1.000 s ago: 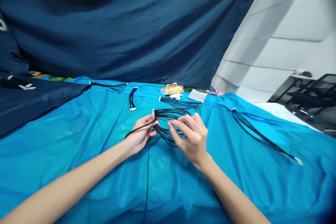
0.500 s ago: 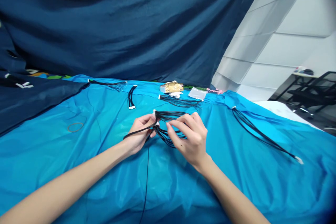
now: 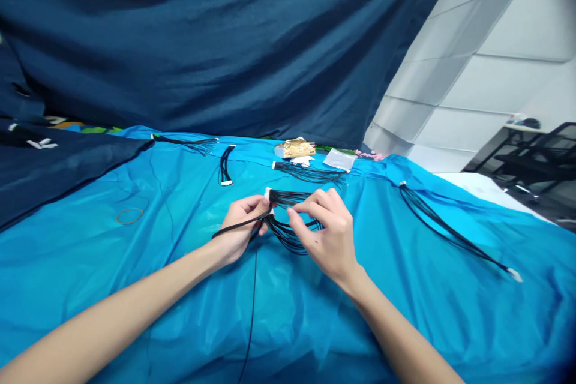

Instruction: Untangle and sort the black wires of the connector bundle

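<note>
My left hand (image 3: 245,222) is closed around a wiring harness (image 3: 288,240), a looped bundle of thin black wires, pinching it near its white connectors. One white connector (image 3: 267,193) stands up above my thumb; another is partly covered by my fingers. A thicker black strand runs back across my palm. Just to the right, my right hand (image 3: 326,231) has thumb and forefinger brought together in front of the harness loop. What lies between those fingertips is too small to make out. Behind its other fingers, part of the wires is hidden.
More black harnesses lie on the blue sheet (image 3: 112,276): a short one (image 3: 225,165), one at the back (image 3: 310,173) and a long one (image 3: 454,231) at right. A rubber band (image 3: 130,216) is at left. Gold packaging (image 3: 294,148) and a clear bag (image 3: 339,159) sit behind.
My right hand has shifted very slightly, its fingertips still together beside the wires. My left hand keeps hold of the harness, and the lower connector shows less than before.
</note>
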Demonstrator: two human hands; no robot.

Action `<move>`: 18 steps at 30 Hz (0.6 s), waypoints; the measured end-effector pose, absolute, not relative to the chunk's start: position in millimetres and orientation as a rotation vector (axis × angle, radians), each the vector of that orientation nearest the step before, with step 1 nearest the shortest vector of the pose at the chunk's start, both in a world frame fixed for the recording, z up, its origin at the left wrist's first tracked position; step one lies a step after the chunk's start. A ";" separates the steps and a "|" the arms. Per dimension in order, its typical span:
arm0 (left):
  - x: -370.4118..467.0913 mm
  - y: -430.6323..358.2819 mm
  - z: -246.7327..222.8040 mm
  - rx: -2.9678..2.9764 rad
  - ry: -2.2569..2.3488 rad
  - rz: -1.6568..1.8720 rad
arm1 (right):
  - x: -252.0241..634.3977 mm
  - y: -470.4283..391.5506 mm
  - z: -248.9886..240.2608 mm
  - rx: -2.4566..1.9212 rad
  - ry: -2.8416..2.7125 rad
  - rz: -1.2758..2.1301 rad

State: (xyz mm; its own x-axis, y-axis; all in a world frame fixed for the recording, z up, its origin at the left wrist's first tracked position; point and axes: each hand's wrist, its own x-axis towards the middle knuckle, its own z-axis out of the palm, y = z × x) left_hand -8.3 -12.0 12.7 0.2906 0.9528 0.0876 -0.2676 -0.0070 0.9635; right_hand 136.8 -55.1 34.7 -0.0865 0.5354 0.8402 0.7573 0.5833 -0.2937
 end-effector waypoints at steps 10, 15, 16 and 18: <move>-7.4 -13.9 11.7 1.228 0.785 1.141 | 137.1 -55.5 35.5 -1.171 -1.765 -0.003; -6.7 -13.5 10.8 1.221 0.747 1.129 | 138.9 -54.0 35.4 -1.192 -1.790 0.059; -6.7 -13.8 10.8 1.216 0.746 1.123 | 139.6 -53.6 35.1 -1.185 -1.799 0.056; -6.4 -14.7 11.5 1.203 0.745 1.115 | 141.1 -52.9 34.4 -1.170 -1.817 0.048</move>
